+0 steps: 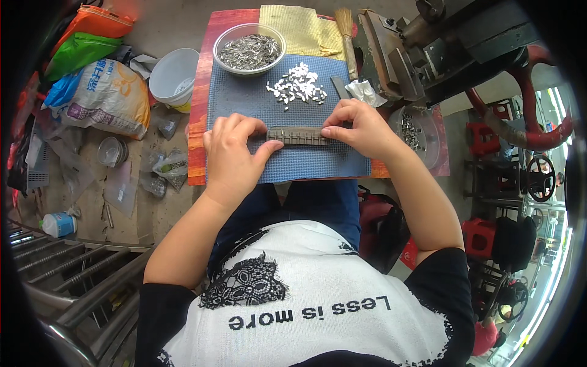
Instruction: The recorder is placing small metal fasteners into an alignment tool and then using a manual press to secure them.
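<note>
A dark slotted metal block (298,136), with a row of small pins or teeth along it, lies level on the blue textured mat (235,98). My left hand (232,150) grips its left end between thumb and forefinger. At the right end, my right hand (361,127) pinches the block between thumb and fingers. Just beyond it is a loose pile of small white oval pieces (298,85). A clear round bowl (249,73) full of small shiny metal parts (249,51) stands at the far left of the mat.
A flat dark bar (340,87), crumpled white wrapping (365,93) and a brush (347,40) lie along the right side. A clear tub (435,144) holds more small parts. Heavy machinery (422,55) stands at far right; a white bucket (174,72) is left of the table.
</note>
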Motion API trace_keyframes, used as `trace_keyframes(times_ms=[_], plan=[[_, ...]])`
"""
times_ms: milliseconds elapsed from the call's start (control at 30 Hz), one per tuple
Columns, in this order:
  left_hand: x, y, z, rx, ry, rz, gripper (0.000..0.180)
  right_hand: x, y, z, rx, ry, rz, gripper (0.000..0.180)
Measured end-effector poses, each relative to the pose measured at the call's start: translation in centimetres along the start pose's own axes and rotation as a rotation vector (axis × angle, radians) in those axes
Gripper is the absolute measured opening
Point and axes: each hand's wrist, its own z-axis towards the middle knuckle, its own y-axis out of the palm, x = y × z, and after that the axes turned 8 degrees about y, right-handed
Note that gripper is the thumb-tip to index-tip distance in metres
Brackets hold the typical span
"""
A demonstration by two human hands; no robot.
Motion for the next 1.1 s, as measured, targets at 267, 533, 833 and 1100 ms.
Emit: trace_keyframes(times_ms=[267,533,833,1100], plan=[[0.1,0.0,0.0,0.027,0.021,0.025,0.027,-3.8,0.0,3.4,0.312,-0.089,0.303,0.023],[-0.1,-0.1,-0.1,0.02,0.036,-0.029,0.025,-6.3,1.3,6.5,0.152,-0.089,0.196,0.027],[-0.3,-0.2,-0.2,0.01,0.05,-0.034,0.025,-4.6,3.1,3.2,-0.116,-0.022,0.244,0.022],[0.0,-0.1,-0.1,0.013,0.058,-0.015,0.025,-5.7,1.9,4.7,0.084,0.023,0.592,0.025]])
